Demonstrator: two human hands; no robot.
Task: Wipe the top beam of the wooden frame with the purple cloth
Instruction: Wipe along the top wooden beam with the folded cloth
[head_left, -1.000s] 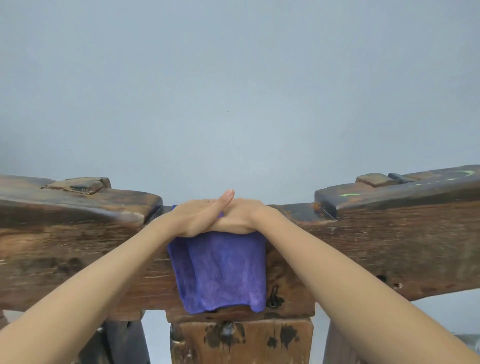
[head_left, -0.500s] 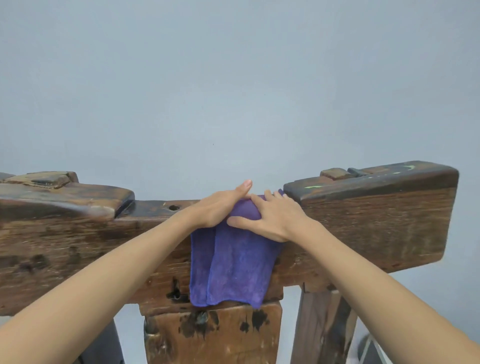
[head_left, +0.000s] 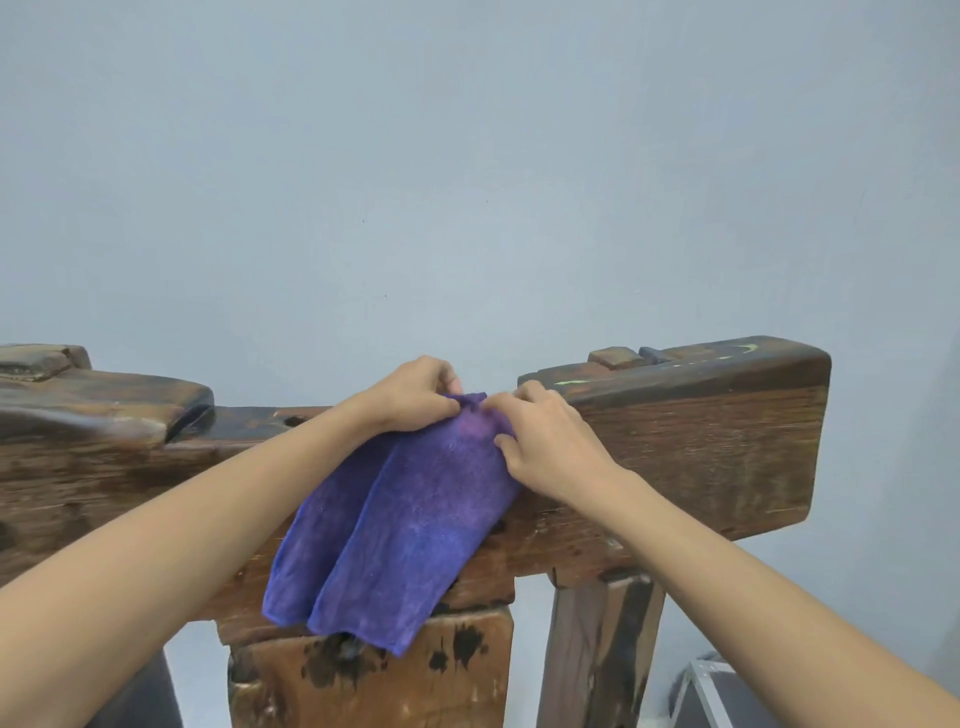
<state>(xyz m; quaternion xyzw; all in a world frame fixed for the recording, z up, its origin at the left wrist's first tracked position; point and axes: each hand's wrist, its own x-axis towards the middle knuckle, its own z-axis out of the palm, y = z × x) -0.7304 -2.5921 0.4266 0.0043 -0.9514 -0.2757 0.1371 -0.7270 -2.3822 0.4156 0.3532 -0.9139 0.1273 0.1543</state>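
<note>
1. The purple cloth (head_left: 410, 514) is draped over the low middle part of the top beam (head_left: 691, 447), and most of it hangs down the front side, toward 6 o'clock.
2. The top edge of the cloth is bunched up on the beam, between the two hands.
3. The cloth's top edge is pinched by the left hand (head_left: 413, 397), with the fingers curled around it.
4. The same edge is held by the right hand (head_left: 545, 441) from the 3 o'clock side, with the fingers bent onto the cloth.
5. The two hands are set very close together, nearly touching.
6. A raised block of the beam (head_left: 675, 371) is seen just past the right hand, at 2 o'clock from the cloth.
7. Another raised block (head_left: 104, 402) is seen far off at 9 o'clock.
8. The step in hand looks like this: the cloth is being gathered and gripped for a wipe.
9. For the next move, the cloth should likely be pressed flat on the beam's top and slid along it.
10. Care may be needed at the raised block, where the cloth could catch on the step.
</note>
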